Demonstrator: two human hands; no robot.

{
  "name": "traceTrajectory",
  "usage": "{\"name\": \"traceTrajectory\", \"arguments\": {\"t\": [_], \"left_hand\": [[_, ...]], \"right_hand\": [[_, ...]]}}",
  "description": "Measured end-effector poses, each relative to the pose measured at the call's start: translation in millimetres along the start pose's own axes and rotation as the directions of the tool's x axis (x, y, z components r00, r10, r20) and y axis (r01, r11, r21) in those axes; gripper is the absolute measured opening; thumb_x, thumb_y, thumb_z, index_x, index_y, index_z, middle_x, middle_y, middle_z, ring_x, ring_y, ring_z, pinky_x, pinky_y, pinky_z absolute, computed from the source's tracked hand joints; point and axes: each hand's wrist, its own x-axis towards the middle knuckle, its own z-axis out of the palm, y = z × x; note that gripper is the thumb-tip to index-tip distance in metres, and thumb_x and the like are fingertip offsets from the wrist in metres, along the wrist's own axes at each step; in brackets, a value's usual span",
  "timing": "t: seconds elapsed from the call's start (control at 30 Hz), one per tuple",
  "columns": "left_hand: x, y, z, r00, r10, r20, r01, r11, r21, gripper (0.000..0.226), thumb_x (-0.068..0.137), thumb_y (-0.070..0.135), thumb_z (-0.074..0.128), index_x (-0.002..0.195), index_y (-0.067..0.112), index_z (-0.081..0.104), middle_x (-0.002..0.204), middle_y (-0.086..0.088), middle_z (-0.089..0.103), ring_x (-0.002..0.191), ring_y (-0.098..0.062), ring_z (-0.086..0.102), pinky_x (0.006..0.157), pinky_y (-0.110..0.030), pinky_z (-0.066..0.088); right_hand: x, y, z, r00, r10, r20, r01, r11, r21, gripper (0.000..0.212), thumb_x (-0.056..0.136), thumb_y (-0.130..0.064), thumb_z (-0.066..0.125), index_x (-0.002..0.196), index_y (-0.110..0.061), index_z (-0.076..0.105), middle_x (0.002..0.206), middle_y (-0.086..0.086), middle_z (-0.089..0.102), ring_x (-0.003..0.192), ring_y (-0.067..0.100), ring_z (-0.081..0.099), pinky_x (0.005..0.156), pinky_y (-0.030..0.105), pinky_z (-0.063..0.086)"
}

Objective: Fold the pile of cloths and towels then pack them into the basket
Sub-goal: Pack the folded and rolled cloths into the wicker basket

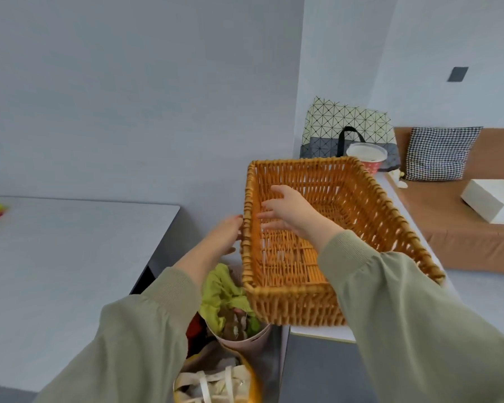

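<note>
Rectangular orange-brown wicker basket (294,303) centre-right of frame on white ledge (317,333); left hand (226,234) fingers straight against its outer left wall, right hand (285,210) inside, fingers spread, gripping nothing; crumpled green cloth (216,292) lower centre.

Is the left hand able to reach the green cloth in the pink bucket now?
Probably yes. The green cloth lies uncovered in the bucket just below the left hand, which only touches the basket.

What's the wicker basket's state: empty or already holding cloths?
Empty. The wicker basket shows only bare woven floor; the right hand reaches inside with straight fingers, holding nothing. Green cloth sits outside, in a tub.
</note>
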Motion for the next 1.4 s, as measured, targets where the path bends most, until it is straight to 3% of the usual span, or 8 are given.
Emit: {"name": "traceTrajectory", "arguments": {"t": [0.13,0.27,0.4,0.53,0.87,1.1,1.27,1.4], "left_hand": [[-4,21,8,1.000,-0.004,-0.030,0.005,0.999,0.051,0.026,0.094,0.052,0.046,0.096,0.030,0.059,0.086,0.004,0.067,0.081,-0.015,0.065,0.068,-0.029,0.050],[4,27,9,0.992,0.017,-0.125,0.019,0.961,0.276,0.013,0.083,0.004,0.055,0.079,0.016,0.052,0.080,-0.007,0.059,0.069,-0.022,0.059,0.073,-0.037,0.055],[5,24,-2,0.975,0.078,-0.209,-0.002,0.941,0.340,0.015,0.081,0.000,0.048,0.075,0.013,0.053,0.076,-0.008,0.055,0.067,-0.025,0.056,0.064,-0.031,0.049],[-3,6,-38,0.954,0.106,-0.281,-0.002,0.938,0.347,0.012,0.084,0.004,0.052,0.080,0.009,0.063,0.084,-0.009,0.063,0.079,-0.027,0.064,0.070,-0.033,0.054],[-75,-112,-223,0.859,0.036,-0.511,0.028,0.993,0.116,0.018,0.077,0.000,0.057,0.068,0.016,0.061,0.078,-0.009,0.065,0.079,-0.032,0.066,0.079,-0.043,0.058],[-135,-231,-397,0.801,-0.091,-0.591,0.110,0.994,-0.004,0.015,0.076,0.002,0.056,0.075,0.013,0.065,0.082,-0.011,0.068,0.076,-0.030,0.067,0.080,-0.046,0.058],[-167,-308,-508,0.755,-0.220,-0.618,0.220,0.972,-0.077,0.015,0.071,0.002,0.055,0.077,0.006,0.067,0.080,-0.015,0.068,0.077,-0.031,0.067,0.079,-0.047,0.058],[-154,-348,-572,0.736,-0.268,-0.621,0.258,0.960,-0.109,0.013,0.070,0.003,0.054,0.075,0.007,0.065,0.082,-0.017,0.069,0.078,-0.033,0.068,0.080,-0.049,0.057]], "right_hand": [[-5,-1,-15,0.991,-0.071,-0.111,0.038,0.961,-0.274,0.061,0.095,-0.006,0.049,0.149,-0.016,0.023,0.123,0.009,0.054,0.092,0.016,0.063,0.070,0.027,0.058],[-2,9,-25,0.982,-0.106,-0.154,0.015,0.864,-0.504,0.060,0.093,-0.006,0.048,0.147,-0.010,0.023,0.088,0.003,0.059,0.057,0.008,0.050,0.048,0.019,0.042],[2,17,-20,0.984,-0.108,-0.145,-0.024,0.719,-0.695,0.061,0.089,-0.011,0.053,0.144,-0.008,0.026,0.120,0.014,0.055,0.101,0.028,0.057,0.078,0.038,0.054],[1,17,-1,0.959,-0.199,-0.203,-0.087,0.474,-0.876,0.057,0.088,-0.018,0.054,0.140,-0.008,0.032,0.141,0.016,0.038,0.132,0.036,0.034,0.110,0.052,0.031],[-16,8,181,0.988,-0.151,-0.023,0.003,0.172,-0.985,0.064,0.092,-0.030,0.050,0.146,-0.008,0.025,0.156,0.018,0.013,0.143,0.037,0.012,0.116,0.054,0.012],[-24,5,379,0.915,-0.392,0.097,0.095,-0.023,-0.995,0.056,0.086,-0.032,0.059,0.135,-0.010,0.044,0.157,0.021,0.003,0.145,0.039,0.001,0.115,0.055,0.008],[-13,6,509,0.941,-0.331,0.069,0.117,0.126,-0.985,0.072,0.086,-0.015,0.049,0.149,-0.017,0.015,0.157,0.018,-0.012,0.142,0.045,0.007,0.112,0.055,0.020],[21,13,579,0.967,-0.248,0.058,0.126,0.266,-0.956,0.073,0.087,-0.007,0.046,0.150,-0.020,0.011,0.156,0.019,-0.014,0.124,0.042,0.038,0.090,0.044,0.046]]}}
